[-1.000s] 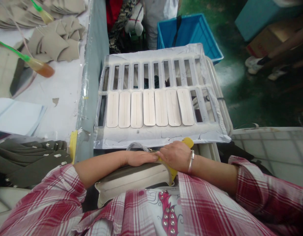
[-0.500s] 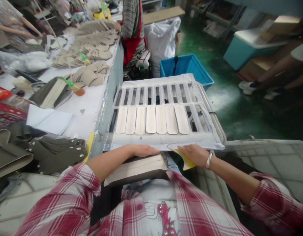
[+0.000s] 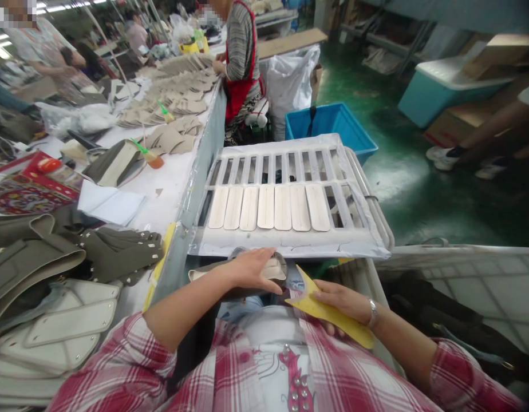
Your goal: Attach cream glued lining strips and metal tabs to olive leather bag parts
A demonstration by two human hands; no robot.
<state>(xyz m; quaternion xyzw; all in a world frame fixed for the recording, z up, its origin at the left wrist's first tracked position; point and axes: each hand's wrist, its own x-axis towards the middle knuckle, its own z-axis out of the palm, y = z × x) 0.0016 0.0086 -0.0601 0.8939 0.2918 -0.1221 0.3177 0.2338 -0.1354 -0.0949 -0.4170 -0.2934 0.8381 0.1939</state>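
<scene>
My right hand (image 3: 339, 300) grips a flat yellow piece with a curved notch at its upper end (image 3: 307, 300), held in front of my shirt. My left hand (image 3: 255, 270) has its thumb and fingers apart. Under and behind it, at my lap, is an olive bag part with a cream strip (image 3: 273, 268), partly hidden by my hand and forearm. Whether the left hand touches that part I cannot tell. Just beyond both hands is a white slatted rack (image 3: 290, 240), bearing a row of several cream rounded strips (image 3: 283, 209).
A worktable (image 3: 178, 171) on the left carries olive pieces (image 3: 118, 252), cream panels (image 3: 71, 323), stacked tan pieces and a glue bottle (image 3: 152, 158). A blue bin (image 3: 333, 129) stands behind the rack. A co-worker in a red apron (image 3: 243, 94) works at the table. A grey crate (image 3: 483, 269) is at right.
My right hand has drawn the yellow piece nearer to my body, so more of it shows. The left hand has spread its thumb, and the bag part has slipped lower behind it.
</scene>
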